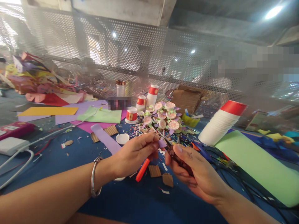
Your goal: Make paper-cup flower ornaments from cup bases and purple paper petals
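My left hand (140, 149), with a silver bangle at its wrist, pinches a small piece of purple paper (163, 143). My right hand (193, 169) is closed around dark-handled scissors (181, 161), whose blades meet the paper's edge. Below the hands lie an orange marker (142, 171) and two small corrugated cardboard pieces (154, 171). A long purple paper strip (105, 140) reaches under my left hand, beside a white paper disc (122, 138). Beyond the hands is a pile of paper-cup bottoms (173, 125) with red drawn patterns and green and purple paper bits.
Tall stacked paper cups (219, 124) lean at right, beside a green sheet (259, 168) and dark cables (240, 177). Coloured papers (102, 114) lie back left. A white charger (14, 145) with cords is at left. Perforated metal panels (130, 56) stand behind the blue table (126, 202).
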{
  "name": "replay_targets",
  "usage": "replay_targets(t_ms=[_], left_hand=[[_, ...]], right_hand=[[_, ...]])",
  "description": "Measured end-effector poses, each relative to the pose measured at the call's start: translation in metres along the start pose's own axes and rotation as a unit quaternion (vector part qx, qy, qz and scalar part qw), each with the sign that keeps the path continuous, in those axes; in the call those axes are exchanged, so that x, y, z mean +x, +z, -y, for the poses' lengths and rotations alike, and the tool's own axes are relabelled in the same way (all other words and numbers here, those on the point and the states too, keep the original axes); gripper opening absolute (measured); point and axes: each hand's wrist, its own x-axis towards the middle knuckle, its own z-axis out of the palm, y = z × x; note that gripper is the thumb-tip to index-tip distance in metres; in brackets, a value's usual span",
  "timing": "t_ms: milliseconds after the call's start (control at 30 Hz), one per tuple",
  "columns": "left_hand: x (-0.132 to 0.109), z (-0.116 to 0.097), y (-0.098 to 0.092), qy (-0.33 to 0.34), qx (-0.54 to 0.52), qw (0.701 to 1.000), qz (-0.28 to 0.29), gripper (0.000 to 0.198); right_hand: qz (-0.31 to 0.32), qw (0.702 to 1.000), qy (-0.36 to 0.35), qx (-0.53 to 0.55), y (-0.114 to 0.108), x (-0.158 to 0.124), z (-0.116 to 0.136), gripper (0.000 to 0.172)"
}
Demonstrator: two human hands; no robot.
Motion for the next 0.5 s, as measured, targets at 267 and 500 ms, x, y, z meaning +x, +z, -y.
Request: replay_targets(t_ms=[267, 500], left_hand=[[-0.0013, -0.0029, 0.0000, -0.006, 0.066, 0.998, 0.008, 0.023], [-0.0020, -0.0029, 0.0042, -0.009, 0.045, 0.999, 0.022, 0.025]], right_hand=[[-0.007, 1.000, 0.012, 0.009, 0.0009, 0.0000, -0.0041, 0.048], [-0.011, 0.999, 0.027, 0.017, 0.0040, 0.0000, -0.0017, 0.047]])
